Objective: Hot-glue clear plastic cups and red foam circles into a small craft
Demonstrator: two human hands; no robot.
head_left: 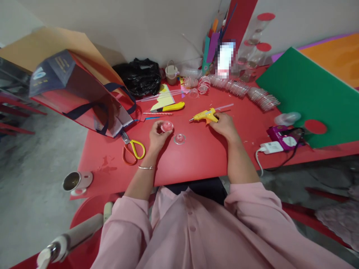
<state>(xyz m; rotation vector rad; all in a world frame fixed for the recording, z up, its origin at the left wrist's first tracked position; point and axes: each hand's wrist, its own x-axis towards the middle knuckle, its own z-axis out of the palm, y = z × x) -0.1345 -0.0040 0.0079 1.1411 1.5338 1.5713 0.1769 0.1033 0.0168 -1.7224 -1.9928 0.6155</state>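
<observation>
My left hand point(158, 135) holds a small clear plastic dome lid point(167, 126) by its rim, above the red table. Just right of it, a second clear dome lid point(180, 139) lies on the tabletop. My right hand point(223, 126) is closed round the handle of a yellow hot glue gun point(205, 116), whose nozzle points left toward the lids. A clear glue stick point(224, 107) shows behind the gun. Left of my left wrist lie scissors point(134, 149) with yellow and orange handles.
Behind my hands are a yellow utility knife point(174, 107), a pencil point(157, 113) and stacked clear lids point(263, 99). A paper bag point(81, 93) stands left, a mug point(77, 181) near the left edge. Green board point(311, 101) and a purple power strip point(286, 138) lie right.
</observation>
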